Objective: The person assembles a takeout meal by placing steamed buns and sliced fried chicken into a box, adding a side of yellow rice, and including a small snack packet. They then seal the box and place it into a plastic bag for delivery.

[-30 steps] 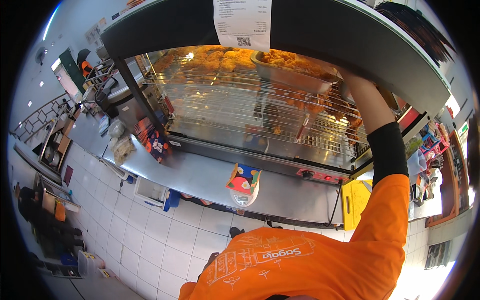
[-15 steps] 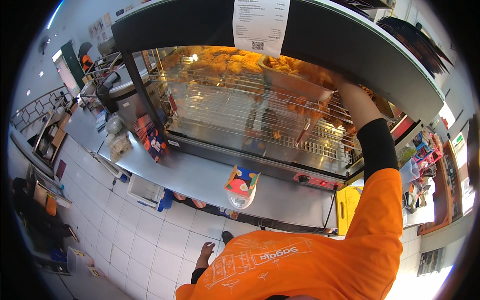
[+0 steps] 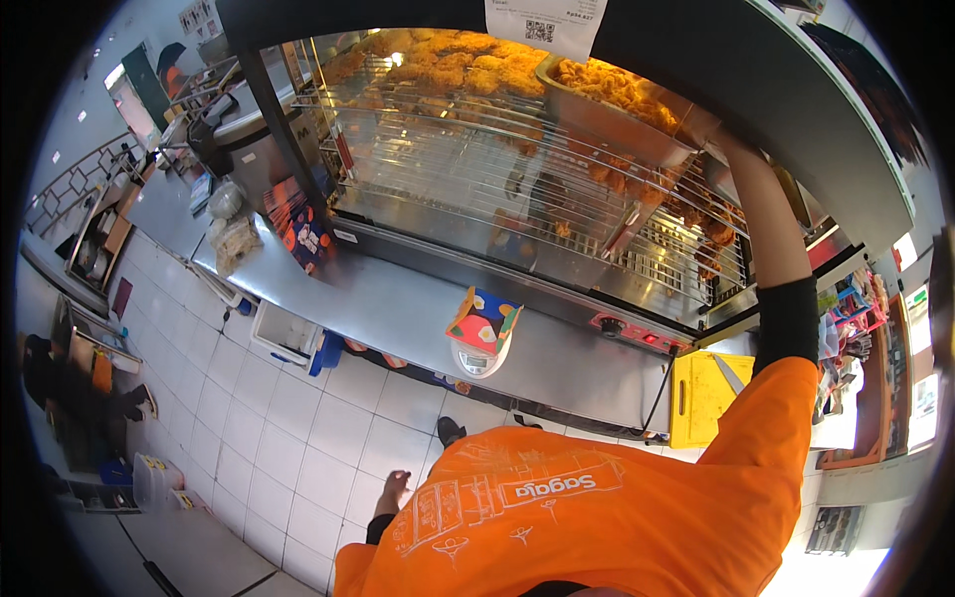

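My right arm reaches into a glass-fronted warming cabinet, and my right hand is at the right end of a metal tray heaped with golden fried bits. Shadow and the cabinet's dark top edge obscure its fingers, so its grip cannot be made out. Low beside my body, over the floor, hangs my left hand, fingers loosely curled and apart, with nothing in it. On the metal counter, a colourful paper food box rests on a small white kitchen scale.
Fried chicken pieces cover the cabinet's upper rack. A yellow cutting board with a knife lies at the right. Folded boxes and plastic bags are at the counter's left. Another person is at the far left.
My right hand has shifted slightly right along the tray. The view has tilted, so the cabinet sits higher and the knife now shows. My left hand still hangs low.
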The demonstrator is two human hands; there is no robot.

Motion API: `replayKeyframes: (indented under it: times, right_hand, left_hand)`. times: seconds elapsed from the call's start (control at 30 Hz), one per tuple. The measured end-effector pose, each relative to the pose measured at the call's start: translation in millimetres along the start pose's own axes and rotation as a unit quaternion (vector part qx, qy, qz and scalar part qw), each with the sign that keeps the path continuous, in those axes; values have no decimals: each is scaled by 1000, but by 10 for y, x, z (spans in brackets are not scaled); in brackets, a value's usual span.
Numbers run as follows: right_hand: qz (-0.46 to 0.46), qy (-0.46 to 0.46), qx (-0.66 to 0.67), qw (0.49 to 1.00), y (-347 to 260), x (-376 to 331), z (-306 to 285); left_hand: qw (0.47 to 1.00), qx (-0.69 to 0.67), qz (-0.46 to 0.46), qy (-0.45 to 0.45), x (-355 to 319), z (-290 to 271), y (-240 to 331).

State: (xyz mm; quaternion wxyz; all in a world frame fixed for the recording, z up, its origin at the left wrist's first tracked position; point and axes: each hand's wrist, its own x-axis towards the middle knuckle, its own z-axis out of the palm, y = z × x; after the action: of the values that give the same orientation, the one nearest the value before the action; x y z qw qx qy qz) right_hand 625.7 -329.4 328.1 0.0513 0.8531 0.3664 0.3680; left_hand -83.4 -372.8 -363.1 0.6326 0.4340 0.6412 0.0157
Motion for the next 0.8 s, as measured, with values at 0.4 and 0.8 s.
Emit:
replayKeyframes:
  times: [0.4, 0.8]
  right_hand:
    - [-33, 15, -14, 999, -65, -157, 90]
    - [-69, 56, -59, 994, 94, -386, 238]
  left_hand:
    - [990, 101, 103, 1, 397, 187, 679]
    - [987, 159, -8, -20, 126, 195, -15]
